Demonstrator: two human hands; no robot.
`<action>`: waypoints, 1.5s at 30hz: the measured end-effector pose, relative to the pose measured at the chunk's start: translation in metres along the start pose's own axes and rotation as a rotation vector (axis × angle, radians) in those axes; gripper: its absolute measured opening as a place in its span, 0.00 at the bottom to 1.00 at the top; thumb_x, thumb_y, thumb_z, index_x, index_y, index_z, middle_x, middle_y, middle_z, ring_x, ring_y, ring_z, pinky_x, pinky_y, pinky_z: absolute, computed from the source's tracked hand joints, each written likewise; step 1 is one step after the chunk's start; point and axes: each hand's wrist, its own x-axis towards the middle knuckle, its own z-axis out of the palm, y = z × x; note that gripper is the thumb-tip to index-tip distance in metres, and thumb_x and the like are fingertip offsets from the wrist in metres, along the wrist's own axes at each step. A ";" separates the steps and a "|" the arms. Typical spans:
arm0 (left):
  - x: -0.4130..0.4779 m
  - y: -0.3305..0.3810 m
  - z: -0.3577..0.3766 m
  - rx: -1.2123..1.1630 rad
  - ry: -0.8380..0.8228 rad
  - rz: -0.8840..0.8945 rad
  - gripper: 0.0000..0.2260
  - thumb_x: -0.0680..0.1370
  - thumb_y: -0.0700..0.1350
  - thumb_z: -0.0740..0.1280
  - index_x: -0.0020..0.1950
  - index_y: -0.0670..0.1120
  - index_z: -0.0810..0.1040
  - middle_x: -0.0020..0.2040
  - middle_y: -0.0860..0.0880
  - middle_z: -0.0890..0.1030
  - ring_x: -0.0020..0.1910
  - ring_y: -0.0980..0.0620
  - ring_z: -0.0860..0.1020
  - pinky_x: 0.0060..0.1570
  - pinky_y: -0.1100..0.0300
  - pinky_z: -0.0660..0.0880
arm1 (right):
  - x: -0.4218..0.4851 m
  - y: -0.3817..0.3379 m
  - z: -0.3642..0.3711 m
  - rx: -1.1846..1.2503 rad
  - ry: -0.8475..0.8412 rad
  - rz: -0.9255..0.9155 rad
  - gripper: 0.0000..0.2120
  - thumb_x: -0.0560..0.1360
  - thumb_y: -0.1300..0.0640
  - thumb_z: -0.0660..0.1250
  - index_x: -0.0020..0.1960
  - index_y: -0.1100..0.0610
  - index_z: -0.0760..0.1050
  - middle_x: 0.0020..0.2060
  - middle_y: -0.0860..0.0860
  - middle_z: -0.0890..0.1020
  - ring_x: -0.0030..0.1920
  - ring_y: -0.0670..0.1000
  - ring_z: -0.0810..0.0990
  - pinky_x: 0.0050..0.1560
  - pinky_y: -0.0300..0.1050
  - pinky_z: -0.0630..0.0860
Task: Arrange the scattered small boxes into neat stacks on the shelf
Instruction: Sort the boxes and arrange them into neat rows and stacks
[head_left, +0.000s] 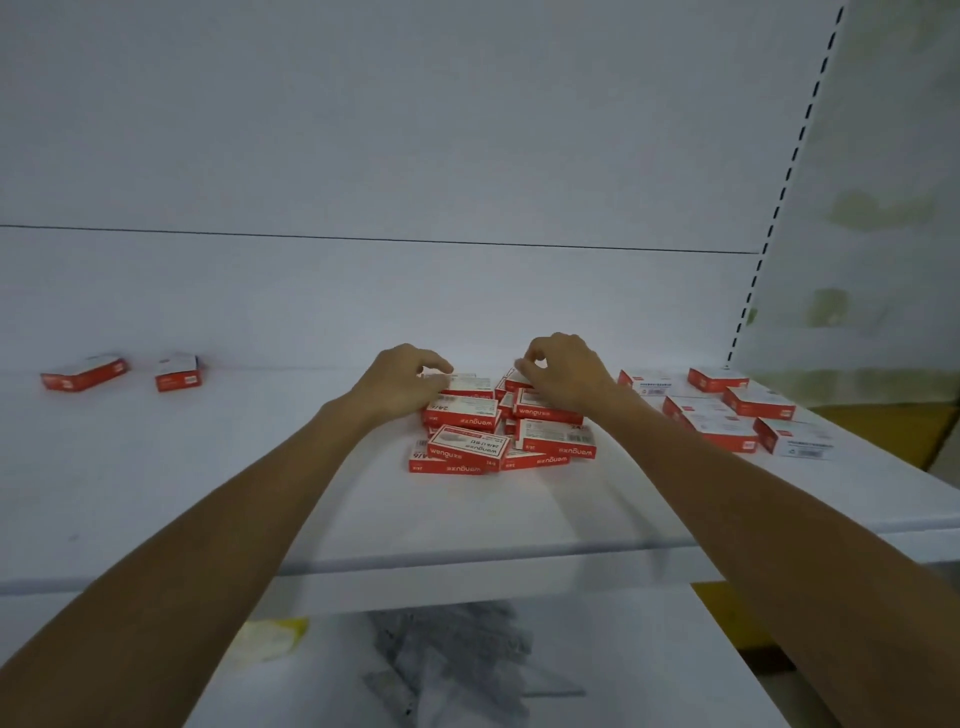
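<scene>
A loose heap of small red-and-white boxes (498, 431) lies in the middle of the white shelf (260, 467). My left hand (402, 376) rests on the heap's back left, fingers curled onto a box there (462, 385). My right hand (569, 369) is at the heap's back right, its fingertips pinching the edge of a box (517, 382). Two more boxes (85, 373) (177, 372) lie apart at the far left. Several boxes (727, 410) lie scattered flat at the right end of the shelf.
The shelf's white back panel (415, 156) rises behind the boxes, and a slotted upright (774, 218) stands at the right. A lower shelf (467, 665) shows below the front edge, with a yellowish item (270, 636) on it.
</scene>
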 end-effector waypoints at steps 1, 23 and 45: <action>-0.004 -0.003 -0.004 0.002 0.018 -0.006 0.12 0.78 0.46 0.62 0.60 0.47 0.77 0.64 0.46 0.74 0.61 0.49 0.73 0.53 0.61 0.66 | 0.000 -0.004 0.001 0.004 0.041 -0.032 0.15 0.78 0.51 0.59 0.57 0.59 0.76 0.57 0.56 0.79 0.57 0.55 0.76 0.57 0.50 0.72; -0.217 -0.194 -0.191 0.225 0.287 -0.372 0.11 0.76 0.45 0.66 0.57 0.47 0.78 0.57 0.46 0.78 0.50 0.53 0.75 0.50 0.64 0.67 | -0.023 -0.323 0.086 0.229 -0.047 -0.601 0.19 0.76 0.55 0.62 0.66 0.58 0.68 0.59 0.55 0.75 0.61 0.55 0.72 0.58 0.46 0.69; -0.101 -0.336 -0.235 0.057 0.069 -0.135 0.13 0.75 0.47 0.67 0.59 0.49 0.78 0.60 0.46 0.75 0.58 0.48 0.75 0.53 0.64 0.66 | 0.064 -0.377 0.145 0.156 -0.055 -0.034 0.21 0.75 0.52 0.64 0.65 0.58 0.68 0.62 0.55 0.74 0.62 0.55 0.72 0.57 0.48 0.70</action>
